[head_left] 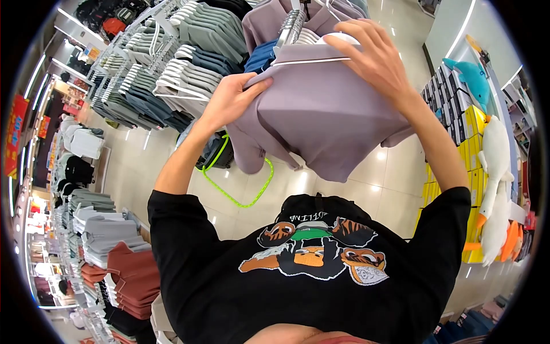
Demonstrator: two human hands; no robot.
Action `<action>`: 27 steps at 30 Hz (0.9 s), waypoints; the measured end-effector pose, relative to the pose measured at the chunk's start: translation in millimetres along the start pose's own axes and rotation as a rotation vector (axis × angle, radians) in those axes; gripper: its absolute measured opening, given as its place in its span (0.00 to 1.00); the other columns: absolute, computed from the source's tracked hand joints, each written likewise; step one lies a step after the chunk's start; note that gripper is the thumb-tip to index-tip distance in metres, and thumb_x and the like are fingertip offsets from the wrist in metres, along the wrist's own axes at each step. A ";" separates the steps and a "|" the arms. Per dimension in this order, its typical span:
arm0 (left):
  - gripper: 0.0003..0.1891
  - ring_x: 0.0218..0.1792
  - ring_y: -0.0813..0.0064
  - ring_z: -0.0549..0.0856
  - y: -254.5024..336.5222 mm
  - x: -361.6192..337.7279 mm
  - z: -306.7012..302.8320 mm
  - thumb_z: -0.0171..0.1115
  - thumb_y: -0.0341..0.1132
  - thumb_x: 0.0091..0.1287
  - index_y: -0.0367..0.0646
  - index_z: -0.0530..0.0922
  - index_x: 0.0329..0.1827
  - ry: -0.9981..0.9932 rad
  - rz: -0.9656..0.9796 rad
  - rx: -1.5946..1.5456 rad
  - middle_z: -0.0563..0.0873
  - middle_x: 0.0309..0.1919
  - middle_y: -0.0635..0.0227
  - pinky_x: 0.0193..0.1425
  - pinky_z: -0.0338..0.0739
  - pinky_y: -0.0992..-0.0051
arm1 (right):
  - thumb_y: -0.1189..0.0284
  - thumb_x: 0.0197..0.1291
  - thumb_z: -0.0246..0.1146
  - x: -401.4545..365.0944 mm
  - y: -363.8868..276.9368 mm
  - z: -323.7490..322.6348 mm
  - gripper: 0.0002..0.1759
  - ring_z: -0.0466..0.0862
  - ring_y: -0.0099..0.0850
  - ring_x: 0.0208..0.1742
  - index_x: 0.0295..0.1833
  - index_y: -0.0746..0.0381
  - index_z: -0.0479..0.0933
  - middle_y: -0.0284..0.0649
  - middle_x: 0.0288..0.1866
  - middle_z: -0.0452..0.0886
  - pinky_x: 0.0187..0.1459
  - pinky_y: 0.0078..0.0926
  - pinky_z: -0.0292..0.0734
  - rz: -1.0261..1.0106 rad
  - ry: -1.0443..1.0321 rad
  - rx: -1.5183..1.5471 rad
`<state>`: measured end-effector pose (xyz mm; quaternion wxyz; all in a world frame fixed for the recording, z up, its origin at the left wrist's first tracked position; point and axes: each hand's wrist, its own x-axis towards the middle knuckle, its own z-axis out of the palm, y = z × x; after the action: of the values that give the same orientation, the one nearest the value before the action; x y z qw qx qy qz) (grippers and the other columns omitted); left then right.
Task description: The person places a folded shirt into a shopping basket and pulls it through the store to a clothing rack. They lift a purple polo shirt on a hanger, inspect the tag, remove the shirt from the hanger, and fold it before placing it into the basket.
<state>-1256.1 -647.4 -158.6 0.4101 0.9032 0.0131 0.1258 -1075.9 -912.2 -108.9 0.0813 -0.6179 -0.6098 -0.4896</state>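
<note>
A mauve polo shirt [329, 109] with a white line along its collar hangs in front of me, its body and sleeves draping down. My left hand [236, 98] pinches the cloth at its left shoulder, thumb pointing inward. At the collar's right side, my right hand [375, 60] is curled over the fabric with its fingers bent. Beneath those fingers a white piece [342, 39], perhaps part of a hanger, partly shows. The right thumb and the shirt's far side are hidden.
A rack of hung green shirts [212, 31] and dark shirts [143, 94] stands ahead left. More mauve clothing [269, 23] hangs behind the polo. A dark bag [219, 153] with a neon-green cord [252, 203] is below. Yellow boxes [472, 172] and plush toys [495, 166] line the right.
</note>
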 end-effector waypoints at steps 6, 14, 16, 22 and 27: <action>0.20 0.32 0.88 0.77 20.0 0.1 1.3 0.63 0.44 0.76 0.31 0.85 0.43 -0.121 -0.079 -0.112 0.85 0.27 0.73 0.38 0.75 0.79 | 0.71 0.49 0.73 17.6 -11.1 22.5 0.21 0.82 0.32 0.53 0.52 0.54 0.82 0.30 0.48 0.82 0.56 0.32 0.78 -0.102 -0.050 0.121; 0.20 0.30 0.86 0.76 41.2 -7.1 -7.7 0.64 0.46 0.75 0.32 0.85 0.44 -0.150 -0.134 -0.162 0.83 0.25 0.72 0.37 0.74 0.77 | 0.67 0.54 0.70 36.9 -8.6 12.9 0.09 0.82 0.27 0.47 0.42 0.53 0.83 0.26 0.41 0.80 0.48 0.27 0.79 0.063 -0.072 0.337; 0.20 0.30 0.86 0.76 41.3 -8.5 -12.4 0.64 0.45 0.75 0.32 0.85 0.44 -0.153 -0.138 -0.149 0.83 0.25 0.72 0.36 0.74 0.77 | 0.67 0.55 0.70 40.5 -5.0 7.6 0.08 0.81 0.28 0.47 0.41 0.53 0.83 0.27 0.41 0.80 0.49 0.28 0.79 0.107 -0.087 0.408; 0.19 0.30 0.86 0.76 32.3 -16.6 -31.7 0.64 0.44 0.75 0.32 0.84 0.43 -0.122 -0.115 -0.097 0.82 0.25 0.74 0.35 0.72 0.77 | 0.71 0.55 0.70 39.9 11.1 -10.8 0.08 0.81 0.30 0.48 0.41 0.56 0.83 0.29 0.43 0.81 0.53 0.30 0.76 0.013 -0.046 0.300; 0.19 0.30 0.87 0.76 26.7 -24.2 -48.2 0.65 0.45 0.74 0.32 0.84 0.40 -0.068 -0.128 -0.094 0.82 0.26 0.75 0.35 0.72 0.79 | 0.72 0.56 0.70 28.9 29.0 -22.6 0.08 0.82 0.32 0.46 0.41 0.60 0.81 0.32 0.41 0.80 0.50 0.30 0.76 0.073 -0.071 0.313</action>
<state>-1293.1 -632.7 -113.5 0.4594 0.8841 0.0508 0.0693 -1069.6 -915.6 -62.7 0.1725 -0.6364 -0.6582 -0.3633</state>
